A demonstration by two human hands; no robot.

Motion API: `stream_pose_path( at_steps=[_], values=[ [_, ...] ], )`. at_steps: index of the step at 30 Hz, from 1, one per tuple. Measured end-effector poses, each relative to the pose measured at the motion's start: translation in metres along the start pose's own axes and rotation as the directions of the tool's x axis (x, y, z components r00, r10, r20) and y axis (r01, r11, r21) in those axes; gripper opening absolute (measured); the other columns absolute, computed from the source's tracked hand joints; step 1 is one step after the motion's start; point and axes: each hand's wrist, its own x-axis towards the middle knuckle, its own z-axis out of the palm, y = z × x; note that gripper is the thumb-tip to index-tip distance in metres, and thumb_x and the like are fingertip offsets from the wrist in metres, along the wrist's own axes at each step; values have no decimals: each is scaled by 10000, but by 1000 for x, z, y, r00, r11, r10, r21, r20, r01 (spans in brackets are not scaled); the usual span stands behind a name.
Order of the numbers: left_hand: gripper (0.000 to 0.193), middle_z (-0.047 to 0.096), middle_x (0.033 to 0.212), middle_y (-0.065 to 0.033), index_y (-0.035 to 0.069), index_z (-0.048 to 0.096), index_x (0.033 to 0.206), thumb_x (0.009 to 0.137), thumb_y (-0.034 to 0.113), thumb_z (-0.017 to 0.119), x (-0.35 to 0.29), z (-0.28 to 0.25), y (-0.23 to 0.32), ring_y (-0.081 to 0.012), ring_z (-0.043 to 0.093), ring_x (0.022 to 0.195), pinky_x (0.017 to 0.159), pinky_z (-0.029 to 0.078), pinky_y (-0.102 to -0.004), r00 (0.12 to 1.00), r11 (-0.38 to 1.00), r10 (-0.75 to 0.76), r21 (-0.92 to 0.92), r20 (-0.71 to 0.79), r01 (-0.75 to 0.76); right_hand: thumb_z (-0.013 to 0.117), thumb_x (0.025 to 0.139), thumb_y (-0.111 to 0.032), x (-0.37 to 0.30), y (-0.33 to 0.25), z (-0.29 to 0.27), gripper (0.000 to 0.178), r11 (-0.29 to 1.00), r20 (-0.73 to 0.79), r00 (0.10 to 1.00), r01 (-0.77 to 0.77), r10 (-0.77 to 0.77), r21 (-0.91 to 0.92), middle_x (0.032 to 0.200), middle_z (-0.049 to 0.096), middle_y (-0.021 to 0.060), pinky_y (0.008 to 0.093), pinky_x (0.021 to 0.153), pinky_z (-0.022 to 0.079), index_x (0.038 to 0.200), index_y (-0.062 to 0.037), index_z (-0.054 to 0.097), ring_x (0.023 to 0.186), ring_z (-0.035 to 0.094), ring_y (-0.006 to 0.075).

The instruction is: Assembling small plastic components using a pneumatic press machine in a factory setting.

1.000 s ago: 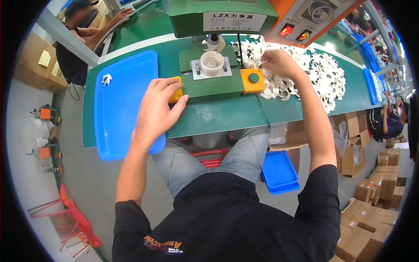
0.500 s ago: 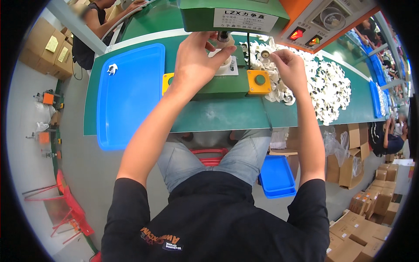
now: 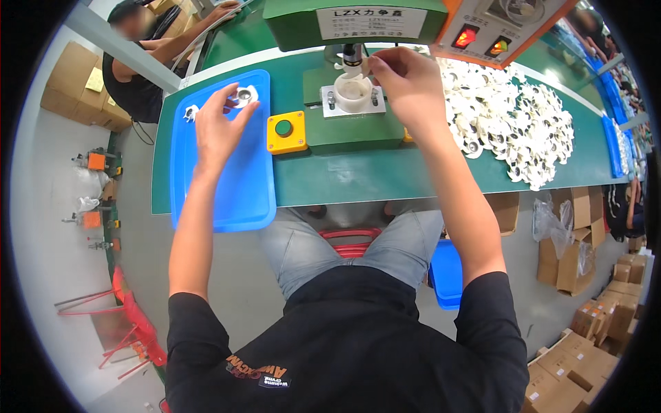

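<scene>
Head view shows us seated at a long green tabletop (image 3: 358,179), with a green press machine (image 3: 354,20) standing at its far edge straight ahead. To our left lies a big blue tray (image 3: 234,193), flat on the tabletop and reaching its near edge. To our right a wide heap of white round parts (image 3: 509,131) covers the tabletop. Our left hand (image 3: 219,131) is over the far end of the blue tray, fingers spread apart, fingertips at a white round part with a metal centre (image 3: 242,94) that rests on the tray; we cannot tell whether they still touch it. A second small part (image 3: 191,113) lies just beside it on the tray's far left corner. Our right hand (image 3: 406,79) is at the press, fingers pinched together just beside the white cup-shaped piece (image 3: 353,91) sitting in the fixture under the ram. A yellow box with a green button (image 3: 286,131) stands between the two hands.
</scene>
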Motion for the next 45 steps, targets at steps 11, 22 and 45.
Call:
stream_pose_path(
  at_steps=[11, 22, 45],
  values=[
    [343, 717, 1118, -124, 58, 726, 1047, 788, 253, 837, -8, -1, -106, -311, 626, 1100, 929, 489, -434, 989, 907, 127, 395, 74, -146, 724, 929, -109, -4, 21, 18, 236, 952, -228, 965, 187, -131, 241, 974, 741, 116, 294, 816, 542, 1090, 51, 658, 870, 687, 150],
    [352, 604, 1338, -112, 101, 739, 1040, 777, 309, 848, -4, 2, -145, -317, 502, 1295, 1021, 434, -472, 991, 854, -102, 503, -90, 134, 720, 856, -83, -54, 56, -9, 206, 858, -105, 904, 349, -414, -377, 1058, 695, 152, 402, 889, 513, 1042, -2, 679, 986, 659, 338],
    [386, 715, 1116, -151, -8, 697, 1164, 789, 57, 765, -54, -4, 72, -370, 602, 1085, 943, 492, -446, 919, 939, 336, 4, 208, -344, 732, 838, -92, -78, 77, -67, 224, 549, 109, 848, 428, -519, -718, 1187, 646, 165, 449, 923, 522, 1030, 9, 677, 1101, 627, 373]
  ],
)
